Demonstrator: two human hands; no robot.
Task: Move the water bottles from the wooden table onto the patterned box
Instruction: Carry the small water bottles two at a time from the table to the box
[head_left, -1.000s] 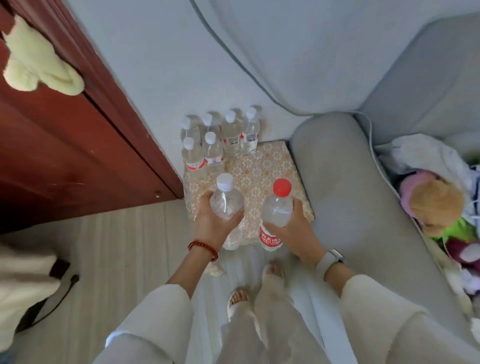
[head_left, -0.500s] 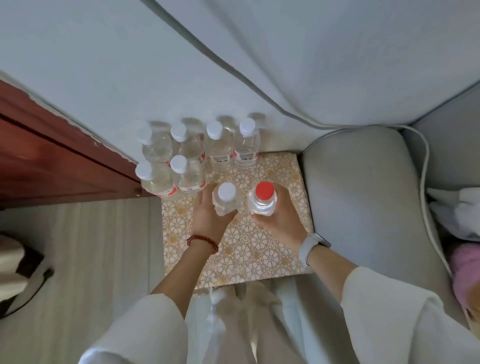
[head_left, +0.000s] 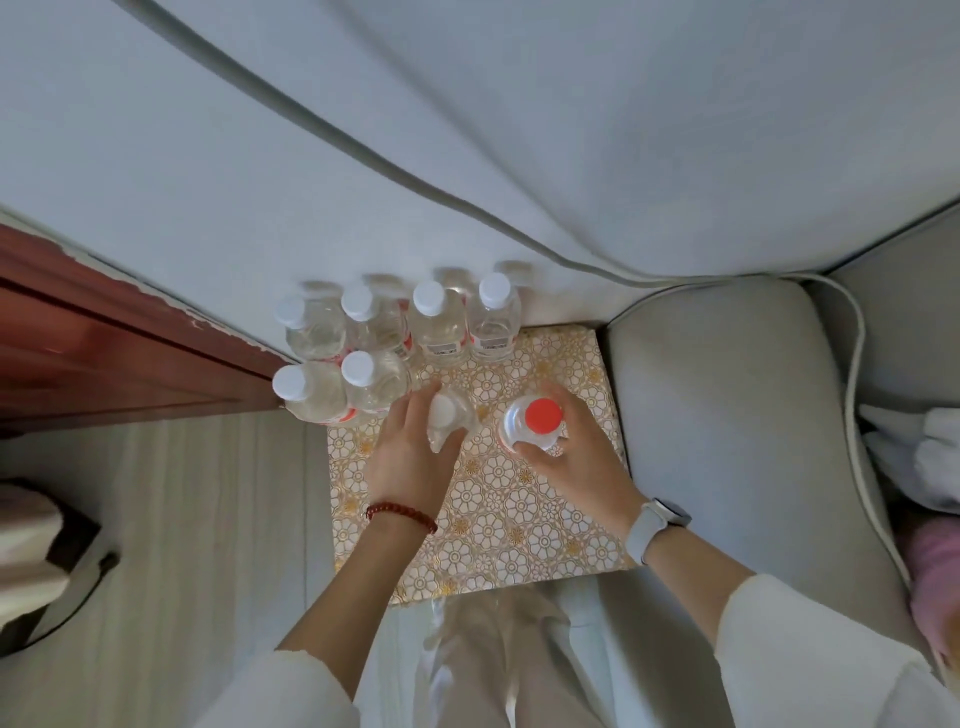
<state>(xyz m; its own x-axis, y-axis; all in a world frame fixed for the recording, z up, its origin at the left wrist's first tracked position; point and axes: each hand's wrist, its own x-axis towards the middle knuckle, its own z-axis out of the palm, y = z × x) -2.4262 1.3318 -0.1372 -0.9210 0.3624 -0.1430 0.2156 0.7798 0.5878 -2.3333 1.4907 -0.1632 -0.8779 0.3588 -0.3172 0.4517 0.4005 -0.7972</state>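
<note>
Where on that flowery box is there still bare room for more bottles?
The near half of the gold-and-white patterned box, between the two wrists and its front edge, is bare. So is the strip along the grey sofa arm. The far left corner is crowded: six clear white-capped bottles stand packed by the wall.

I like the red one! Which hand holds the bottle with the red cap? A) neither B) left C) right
C: the right hand, with the watch on its wrist, grips the red-capped bottle on the box.
</note>
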